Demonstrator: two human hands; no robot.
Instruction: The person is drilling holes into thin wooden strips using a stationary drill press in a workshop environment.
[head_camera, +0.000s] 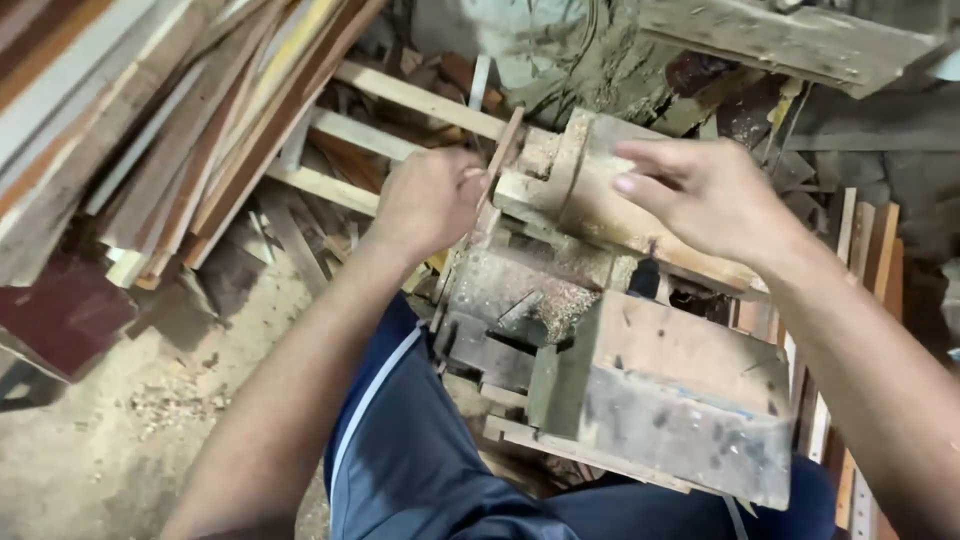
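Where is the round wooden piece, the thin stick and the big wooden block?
round wooden piece (600, 205), head view, on its curved side below the right hand.
thin stick (503, 150), head view, on its upper part, beside the left hand.
big wooden block (680, 400), head view, on its broad near face.

A pale, round wooden piece (610, 215) lies on its side, slanting down to the right, directly under the right grip (705, 195), whose open fingers rest over it. A thin reddish wooden stick (500, 155) stands tilted just right of the left grip (430, 200), which is closed around its lower end.
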